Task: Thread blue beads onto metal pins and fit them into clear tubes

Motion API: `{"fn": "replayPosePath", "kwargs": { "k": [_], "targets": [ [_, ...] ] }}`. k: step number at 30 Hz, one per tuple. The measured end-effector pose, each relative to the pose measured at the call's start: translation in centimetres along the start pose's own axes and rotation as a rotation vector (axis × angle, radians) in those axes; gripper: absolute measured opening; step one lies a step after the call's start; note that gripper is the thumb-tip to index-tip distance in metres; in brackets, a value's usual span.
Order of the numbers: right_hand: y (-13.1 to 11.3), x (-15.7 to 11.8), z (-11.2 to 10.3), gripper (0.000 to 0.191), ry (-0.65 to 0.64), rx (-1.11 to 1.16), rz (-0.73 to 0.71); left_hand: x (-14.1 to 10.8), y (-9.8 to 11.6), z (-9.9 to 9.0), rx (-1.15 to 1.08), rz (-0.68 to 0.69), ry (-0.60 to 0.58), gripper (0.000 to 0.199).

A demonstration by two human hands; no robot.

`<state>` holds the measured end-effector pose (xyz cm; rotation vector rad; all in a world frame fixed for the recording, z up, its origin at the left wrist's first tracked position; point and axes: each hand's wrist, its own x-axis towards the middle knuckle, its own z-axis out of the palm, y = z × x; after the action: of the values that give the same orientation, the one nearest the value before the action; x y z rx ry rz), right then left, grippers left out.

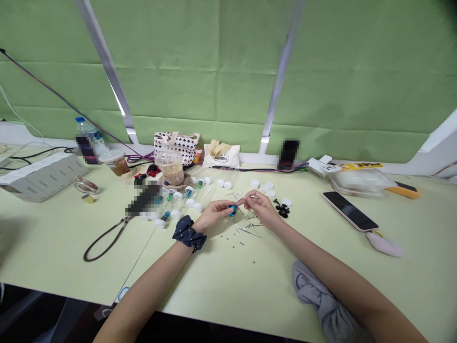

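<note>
Around the left wrist, just behind the left hand (216, 215), I see a navy scrunchie (188, 234), bunched and ruffled, its dark cloth sprinkled with small pale dots. The right hand (262, 208) and both slender forearms (157, 276) are bare.

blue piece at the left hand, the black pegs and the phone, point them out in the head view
blue piece (232, 210): head view, on the middle of its visible part
black pegs (283, 210): head view, middle of the pile
phone (350, 211): head view, middle of its dark screen
</note>
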<state>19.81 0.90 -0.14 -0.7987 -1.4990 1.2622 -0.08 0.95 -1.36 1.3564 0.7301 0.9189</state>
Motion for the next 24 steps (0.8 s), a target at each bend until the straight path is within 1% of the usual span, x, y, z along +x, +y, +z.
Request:
{"fn": "replayPosePath", "kwargs": {
  "k": [3, 6, 9, 13, 20, 24],
  "targets": [
    [-0.1, 0.0, 0.0, 0.031, 0.005, 0.004, 0.005, 0.1, -0.1, -0.2, -0.095, 0.011, 0.037, 0.041],
    [-0.6, -0.1, 0.1, 0.029, -0.009, 0.01, 0.001, 0.1, 0.0, -0.3, -0.136, 0.02, 0.053, 0.04],
    [-1.0, -0.3, 0.3, 0.026, -0.012, 0.004, 0.011, 0.1, -0.1, -0.3, -0.136, 0.023, 0.039, 0.038],
    [-1.1, -0.3, 0.3, 0.028, 0.009, -0.028, 0.032, 0.2, -0.3, -0.3, -0.12, 0.023, 0.025, 0.039],
    [-0.6, -0.1, 0.0, 0.028, 0.026, -0.042, 0.032, 0.2, -0.7, -0.5, -0.076, 0.011, 0.029, 0.04],
    [-0.4, -0.1, -0.1, 0.026, 0.043, -0.022, 0.02, 0.3, -0.9, -0.6, -0.074, 0.019, 0.005, 0.037]
  ]
}}
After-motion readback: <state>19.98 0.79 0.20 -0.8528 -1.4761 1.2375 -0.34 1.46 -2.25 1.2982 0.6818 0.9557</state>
